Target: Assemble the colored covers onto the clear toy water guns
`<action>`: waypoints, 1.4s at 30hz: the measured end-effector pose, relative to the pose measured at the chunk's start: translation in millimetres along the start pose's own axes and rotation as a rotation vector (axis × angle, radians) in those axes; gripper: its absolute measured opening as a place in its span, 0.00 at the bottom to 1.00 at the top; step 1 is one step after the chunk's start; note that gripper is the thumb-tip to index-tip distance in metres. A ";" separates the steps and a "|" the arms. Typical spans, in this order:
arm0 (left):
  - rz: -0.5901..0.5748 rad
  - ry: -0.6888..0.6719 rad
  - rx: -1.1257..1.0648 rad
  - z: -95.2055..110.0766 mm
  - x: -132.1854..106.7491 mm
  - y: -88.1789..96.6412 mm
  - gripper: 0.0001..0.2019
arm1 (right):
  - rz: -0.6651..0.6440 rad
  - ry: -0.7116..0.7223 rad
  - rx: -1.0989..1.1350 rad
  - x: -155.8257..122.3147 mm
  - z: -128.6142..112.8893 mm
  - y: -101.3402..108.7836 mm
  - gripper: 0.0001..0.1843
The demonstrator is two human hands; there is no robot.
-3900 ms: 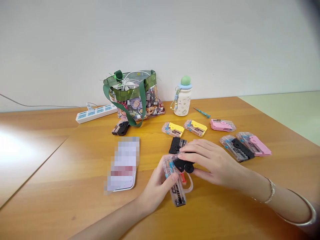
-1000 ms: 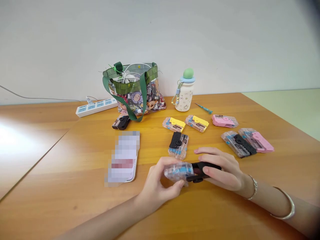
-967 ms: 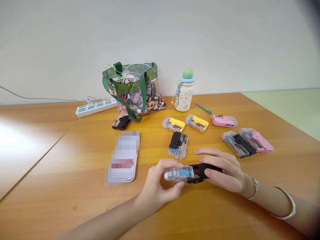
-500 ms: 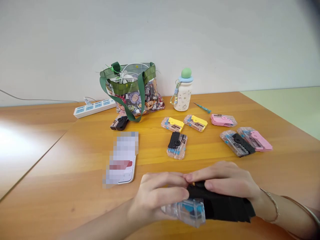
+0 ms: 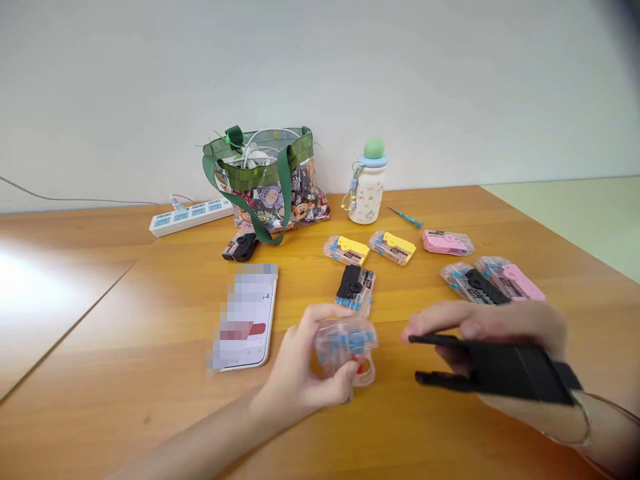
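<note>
Wooden table [image 5: 125, 373]. Nearest, the left hand [image 5: 300, 377] grips a clear casing [image 5: 345, 341] with blue parts. The right hand [image 5: 505, 330] pinches a black cover [image 5: 505, 373], held apart from it. Beyond lie similar casings [image 5: 356, 287], then a bag [image 5: 265, 187] and bottle [image 5: 367, 190].

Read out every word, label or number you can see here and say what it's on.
"4", it seems, at the phone screen's right edge; the rest is blurred.
Dark labels on the yellow-topped packs: too small to read.
Bag and bottle: pictures only.
Clear piece in the left hand, black piece in the right hand: nothing legible.
</note>
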State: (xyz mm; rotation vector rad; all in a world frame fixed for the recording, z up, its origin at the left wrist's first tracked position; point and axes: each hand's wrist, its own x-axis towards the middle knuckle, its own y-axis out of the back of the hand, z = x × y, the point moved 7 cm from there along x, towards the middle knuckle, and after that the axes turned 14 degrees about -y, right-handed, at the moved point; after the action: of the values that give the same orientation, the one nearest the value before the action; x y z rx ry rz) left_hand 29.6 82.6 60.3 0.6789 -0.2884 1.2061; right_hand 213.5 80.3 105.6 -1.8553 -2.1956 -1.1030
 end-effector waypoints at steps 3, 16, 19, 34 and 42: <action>-0.343 0.131 0.106 -3.9 0.6 -17.7 0.19 | 0.082 -0.114 0.253 8.1 7.9 7.0 0.12; -0.674 0.005 0.391 -0.6 2.3 -23.1 0.17 | -0.117 -0.286 0.104 23.4 21.4 -20.8 0.15; -0.521 0.009 0.467 -3.4 2.6 -9.6 0.21 | -0.127 -0.289 0.063 21.5 19.4 -25.7 0.16; -0.083 0.263 -0.089 -9.0 -3.0 6.2 0.12 | -0.204 -0.292 -0.273 29.4 14.3 -51.6 0.19; 0.034 0.267 0.041 -6.9 -4.8 17.0 0.12 | -0.034 0.293 -0.686 6.1 -34.8 -62.6 0.07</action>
State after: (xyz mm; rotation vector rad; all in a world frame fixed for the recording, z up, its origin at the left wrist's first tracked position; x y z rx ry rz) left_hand 11.2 86.5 58.0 0.5424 -0.0522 1.3221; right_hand 143.2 65.2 104.8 -1.6800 -1.8151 -2.1770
